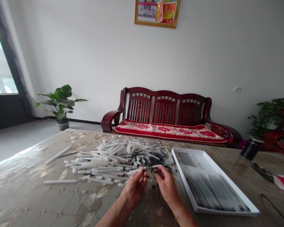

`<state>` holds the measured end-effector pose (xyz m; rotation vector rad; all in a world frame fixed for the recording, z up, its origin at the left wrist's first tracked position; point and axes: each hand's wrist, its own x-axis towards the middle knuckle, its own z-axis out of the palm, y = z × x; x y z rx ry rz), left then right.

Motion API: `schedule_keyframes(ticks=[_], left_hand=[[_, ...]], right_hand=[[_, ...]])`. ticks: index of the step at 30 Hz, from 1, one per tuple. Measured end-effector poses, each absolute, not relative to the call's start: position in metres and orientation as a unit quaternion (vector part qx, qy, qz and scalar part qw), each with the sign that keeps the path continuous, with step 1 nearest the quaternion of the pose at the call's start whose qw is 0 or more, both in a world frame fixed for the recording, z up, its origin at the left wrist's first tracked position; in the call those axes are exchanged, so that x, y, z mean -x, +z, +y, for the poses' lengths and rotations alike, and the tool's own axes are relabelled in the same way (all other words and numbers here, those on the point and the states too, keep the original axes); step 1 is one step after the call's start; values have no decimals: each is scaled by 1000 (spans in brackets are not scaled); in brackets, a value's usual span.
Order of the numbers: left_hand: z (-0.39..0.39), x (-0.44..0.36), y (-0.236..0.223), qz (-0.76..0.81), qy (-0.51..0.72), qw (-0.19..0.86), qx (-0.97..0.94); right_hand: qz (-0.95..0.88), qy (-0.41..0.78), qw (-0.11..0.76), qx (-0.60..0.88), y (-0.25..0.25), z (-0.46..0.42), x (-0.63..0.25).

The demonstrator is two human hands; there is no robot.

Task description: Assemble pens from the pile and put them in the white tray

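A shallow white box [224, 212], rectangular and open-topped, stands to the right of the hands; inside, slim greyish rods [215, 190] with dark lower ends lie side by side in a dense row, with a sparser group behind them near the far left corner. Blur hides their finer detail. Beyond the box stands a black cylindrical canister [252, 148], its contents hidden.

The left hand [134, 187] pinches a smooth white tube [134, 171] just in front of the loose pile [97, 165] — straight, whitish, matt-looking tubes heaped at many angles. The right hand [165, 183] has its fingertips drawn close by a thin pale piece [153, 166]; whether they grip it, I cannot tell. Short dark pieces [164, 162] lie among the tubes. The worktop [68, 201] is glossy, mottled grey-brown, with a diamond grid.
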<state>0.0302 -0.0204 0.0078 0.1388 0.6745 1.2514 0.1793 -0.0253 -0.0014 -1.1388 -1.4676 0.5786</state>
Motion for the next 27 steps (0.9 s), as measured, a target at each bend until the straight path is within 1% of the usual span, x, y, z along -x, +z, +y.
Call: schedule_keyframes(ticks=[2, 5, 7, 10, 13, 18, 20, 23, 27], left_hand=[[-18, -26, 10, 303, 582, 753, -42], [-16, -23, 10, 297, 585, 754, -35], [-15, -24, 8, 302, 581, 754, -49], [-16, -27, 5, 321, 576, 746, -93], [-17, -30, 3, 347, 579, 728, -119], [-20, -35, 3, 363, 579, 715, -147], [-20, -37, 3, 365, 572, 719, -150], [-20, -37, 3, 362, 572, 721, -149], [-20, -36, 3, 361, 573, 720, -149]], right_hand=[[-679, 188, 488, 515, -2, -23, -192], [-732, 146, 382, 545, -4, -23, -208], [-753, 124, 340, 550, -5, -25, -212], [-766, 101, 314, 552, -6, -27, -211], [-737, 128, 341, 569, -7, -25, -204], [-610, 279, 502, 546, -14, -18, -188], [-566, 324, 547, 525, -16, -18, -182], [-534, 347, 580, 508, -15, -19, -177], [-524, 349, 591, 505, -12, -22, -176]])
